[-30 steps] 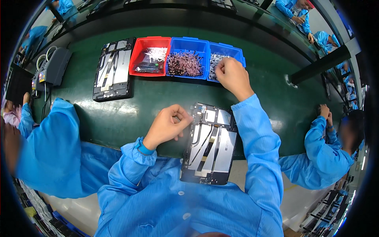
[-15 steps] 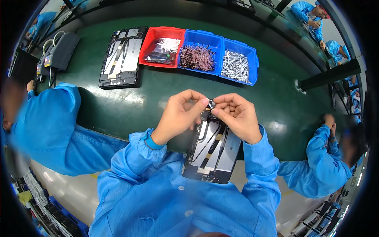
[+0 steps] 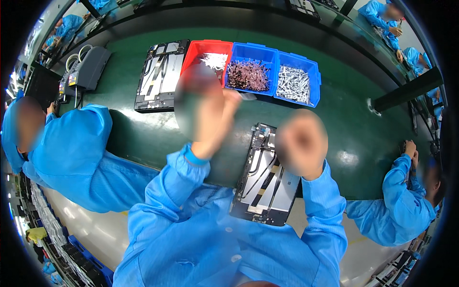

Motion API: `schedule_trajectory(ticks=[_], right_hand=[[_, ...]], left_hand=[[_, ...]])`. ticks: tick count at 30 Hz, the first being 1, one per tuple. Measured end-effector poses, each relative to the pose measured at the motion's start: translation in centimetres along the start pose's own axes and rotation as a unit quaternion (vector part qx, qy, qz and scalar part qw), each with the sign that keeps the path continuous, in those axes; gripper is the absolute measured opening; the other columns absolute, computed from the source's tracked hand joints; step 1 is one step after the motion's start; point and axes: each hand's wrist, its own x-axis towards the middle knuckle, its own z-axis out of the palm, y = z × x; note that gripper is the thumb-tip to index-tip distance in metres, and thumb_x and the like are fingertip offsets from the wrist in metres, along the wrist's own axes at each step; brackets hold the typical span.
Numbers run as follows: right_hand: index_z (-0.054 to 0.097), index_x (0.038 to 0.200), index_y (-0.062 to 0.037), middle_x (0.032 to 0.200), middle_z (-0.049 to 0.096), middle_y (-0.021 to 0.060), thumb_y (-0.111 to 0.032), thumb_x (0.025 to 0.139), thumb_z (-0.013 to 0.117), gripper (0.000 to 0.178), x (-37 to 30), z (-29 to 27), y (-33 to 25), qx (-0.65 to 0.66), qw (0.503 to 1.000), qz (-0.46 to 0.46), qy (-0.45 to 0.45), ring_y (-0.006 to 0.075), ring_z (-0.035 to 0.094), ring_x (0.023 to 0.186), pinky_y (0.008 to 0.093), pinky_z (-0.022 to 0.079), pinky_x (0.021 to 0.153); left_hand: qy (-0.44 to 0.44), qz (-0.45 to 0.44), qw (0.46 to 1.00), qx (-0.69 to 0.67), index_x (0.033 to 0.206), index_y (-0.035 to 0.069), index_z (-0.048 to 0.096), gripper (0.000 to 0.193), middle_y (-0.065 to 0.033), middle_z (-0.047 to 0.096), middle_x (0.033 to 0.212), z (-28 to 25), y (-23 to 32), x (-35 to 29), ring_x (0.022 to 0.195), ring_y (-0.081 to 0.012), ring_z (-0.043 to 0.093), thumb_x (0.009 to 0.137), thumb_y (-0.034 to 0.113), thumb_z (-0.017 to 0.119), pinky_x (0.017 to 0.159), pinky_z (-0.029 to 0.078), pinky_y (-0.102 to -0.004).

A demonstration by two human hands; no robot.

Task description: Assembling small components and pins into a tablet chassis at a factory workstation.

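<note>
An opened tablet point(image 3: 286, 191), its back off and thin black cables showing, lies tilted over the near table edge against my blue smock. My left hand point(image 3: 210, 119) is raised to the left of it, just in front of the red bin point(image 3: 192, 51); its fingers are smeared. A small pale, flat piece point(image 3: 247, 96) shows by its fingertips, and whether they hold it is unclear. Over the tablet's upper right edge hovers my right hand point(image 3: 306, 143), with blurred fingers that seem curled. Anything inside it is hidden.
Beside the red bin stand a blue bin point(image 3: 254, 49) of thin pinkish-brown parts and another blue bin point(image 3: 313, 79) of silvery-white pieces. More opened tablets point(image 3: 160, 79) lie stacked at left, near a grey device point(image 3: 91, 67). A co-worker point(image 3: 71, 138) sits at left, another point(image 3: 406, 196) at right.
Both hands have parted from the tablet's top end. The left moved up and left toward the red bin, the right slightly to the right. The tablet's top is uncovered.
</note>
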Motion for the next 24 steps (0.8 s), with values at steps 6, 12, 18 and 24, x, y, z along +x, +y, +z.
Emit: schedule_trajectory(ticks=[6, 12, 18, 24], right_hand=[[0.064, 0.102, 0.0045, 0.091, 0.066, 0.0038, 0.004, 0.095, 0.069, 0.008, -1.6, -1.8, 0.9, 0.158, 0.976, 0.145, 0.049, 0.0063, 0.061, 0.077, 0.0201, 0.049, 0.068], [0.064, 0.102, 0.0040, 0.092, 0.070, 0.0060, 0.005, 0.094, 0.069, 0.010, -5.0, -3.0, 0.9, 0.128, 0.972, 0.186, 0.070, 0.0078, 0.066, 0.083, 0.0209, 0.052, 0.073], [0.060, 0.104, 0.0026, 0.091, 0.070, 0.0057, 0.006, 0.093, 0.067, 0.013, -9.5, -2.4, 1.5, 0.092, 0.974, 0.181, 0.103, 0.0096, 0.066, 0.080, 0.0250, 0.054, 0.072], [0.059, 0.106, 0.0020, 0.092, 0.070, 0.0067, 0.005, 0.095, 0.065, 0.013, -10.2, -1.9, 2.2, 0.054, 0.977, 0.167, 0.124, 0.0094, 0.066, 0.081, 0.0258, 0.054, 0.071]], left_hand=[[0.148, 0.201, 0.938, 0.242, 0.105, -0.003, 0.076, 0.022, -0.0055, 0.071, 0.071, -4.3, 0.4, 7.8, 0.061, -0.0081, 0.059, 0.095, 0.016, 0.074, 0.056, 0.046, -0.0268], [-0.039, 0.115, 0.911, 0.395, 0.110, -0.003, 0.075, 0.031, -0.0193, 0.075, 0.092, -2.4, 1.6, -0.7, 0.061, -0.0238, 0.068, 0.094, 0.023, 0.072, 0.061, 0.054, -0.0376], [-0.312, -0.082, 0.886, 0.334, 0.129, -0.010, 0.061, 0.054, -0.0189, 0.070, 0.109, -2.8, 3.0, -9.6, 0.062, -0.0170, 0.068, 0.092, 0.027, 0.076, 0.057, 0.052, -0.0321], [-0.272, -0.280, 0.920, 0.043, 0.132, -0.002, 0.059, 0.051, -0.0026, 0.064, 0.095, -0.5, 1.3, -9.9, 0.068, -0.0017, 0.053, 0.095, 0.028, 0.076, 0.050, 0.039, -0.0226]])
